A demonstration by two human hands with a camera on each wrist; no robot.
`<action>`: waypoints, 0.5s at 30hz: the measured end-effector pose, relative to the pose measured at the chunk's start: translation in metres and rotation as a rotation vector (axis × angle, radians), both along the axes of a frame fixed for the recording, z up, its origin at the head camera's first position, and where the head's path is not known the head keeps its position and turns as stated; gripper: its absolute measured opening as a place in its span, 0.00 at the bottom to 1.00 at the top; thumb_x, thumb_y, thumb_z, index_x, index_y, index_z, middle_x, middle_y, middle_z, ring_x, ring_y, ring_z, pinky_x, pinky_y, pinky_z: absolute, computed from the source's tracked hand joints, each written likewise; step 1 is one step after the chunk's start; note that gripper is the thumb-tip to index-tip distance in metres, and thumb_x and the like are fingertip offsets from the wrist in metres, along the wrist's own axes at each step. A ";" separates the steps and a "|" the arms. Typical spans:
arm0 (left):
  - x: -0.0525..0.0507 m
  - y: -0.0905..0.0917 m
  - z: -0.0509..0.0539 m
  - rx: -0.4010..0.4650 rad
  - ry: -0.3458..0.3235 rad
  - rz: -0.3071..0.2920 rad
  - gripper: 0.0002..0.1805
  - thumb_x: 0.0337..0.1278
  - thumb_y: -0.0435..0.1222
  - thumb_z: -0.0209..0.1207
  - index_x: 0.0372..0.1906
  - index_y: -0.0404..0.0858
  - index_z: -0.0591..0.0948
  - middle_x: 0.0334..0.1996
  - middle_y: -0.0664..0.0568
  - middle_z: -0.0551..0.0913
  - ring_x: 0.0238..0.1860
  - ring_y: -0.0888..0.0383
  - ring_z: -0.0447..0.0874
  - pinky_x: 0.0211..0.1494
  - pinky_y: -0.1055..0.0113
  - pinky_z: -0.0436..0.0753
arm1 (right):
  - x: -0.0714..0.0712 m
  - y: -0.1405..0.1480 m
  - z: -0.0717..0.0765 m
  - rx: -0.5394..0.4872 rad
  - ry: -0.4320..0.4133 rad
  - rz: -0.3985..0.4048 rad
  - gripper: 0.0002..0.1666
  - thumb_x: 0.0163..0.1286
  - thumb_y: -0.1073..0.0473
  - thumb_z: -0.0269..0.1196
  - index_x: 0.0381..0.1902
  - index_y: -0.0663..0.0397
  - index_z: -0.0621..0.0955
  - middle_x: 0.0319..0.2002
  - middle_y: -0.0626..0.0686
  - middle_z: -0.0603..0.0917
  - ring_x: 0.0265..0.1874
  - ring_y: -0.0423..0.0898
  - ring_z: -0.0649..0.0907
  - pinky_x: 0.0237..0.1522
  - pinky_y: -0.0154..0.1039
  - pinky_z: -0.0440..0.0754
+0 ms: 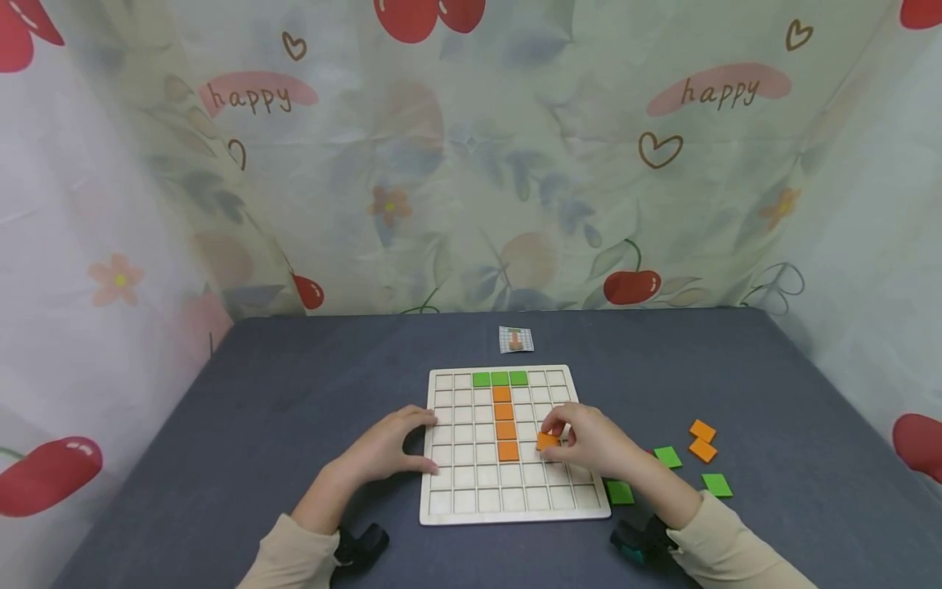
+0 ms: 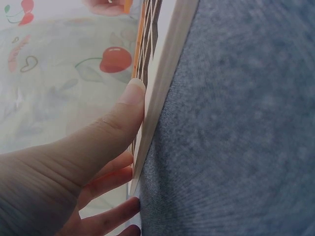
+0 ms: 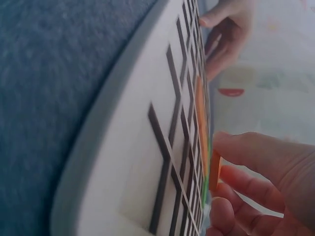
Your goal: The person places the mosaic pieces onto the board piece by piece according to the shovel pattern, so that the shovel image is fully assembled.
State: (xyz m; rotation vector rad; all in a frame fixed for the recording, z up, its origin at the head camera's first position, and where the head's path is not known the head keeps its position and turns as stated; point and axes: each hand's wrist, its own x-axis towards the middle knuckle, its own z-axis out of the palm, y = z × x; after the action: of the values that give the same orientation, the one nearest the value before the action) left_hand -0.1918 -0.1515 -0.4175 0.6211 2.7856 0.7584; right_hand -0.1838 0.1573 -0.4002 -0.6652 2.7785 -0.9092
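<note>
The right hand [image 1: 589,442] pinches a thin, flat, bright orange square tile [image 1: 547,442] between thumb and fingers, over the board's right half, toward three o'clock from the orange column [image 1: 504,430]. The pale grid board [image 1: 487,477] has rounded corners and dark-lined cells; a green row [image 1: 500,379] lies at twelve o'clock, four orange tiles running down from its middle. The left hand [image 1: 390,443], thumb and fingers wide apart, touches the nine o'clock edge. Loose green tiles [image 1: 717,485] lie toward four o'clock on the dark bench [image 1: 331,376].
</note>
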 end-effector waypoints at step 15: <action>-0.001 -0.002 0.000 0.020 -0.001 -0.027 0.39 0.38 0.49 0.71 0.58 0.34 0.75 0.59 0.43 0.74 0.62 0.45 0.71 0.64 0.50 0.70 | 0.000 -0.018 -0.009 0.057 0.034 0.009 0.10 0.55 0.58 0.69 0.36 0.50 0.82 0.32 0.46 0.78 0.21 0.35 0.70 0.25 0.28 0.69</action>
State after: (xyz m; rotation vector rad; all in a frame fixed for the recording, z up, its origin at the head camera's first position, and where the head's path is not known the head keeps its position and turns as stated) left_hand -0.1926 -0.1531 -0.4177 0.6602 2.7661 0.7815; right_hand -0.1834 0.1397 -0.4088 -0.6898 2.8172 -0.8209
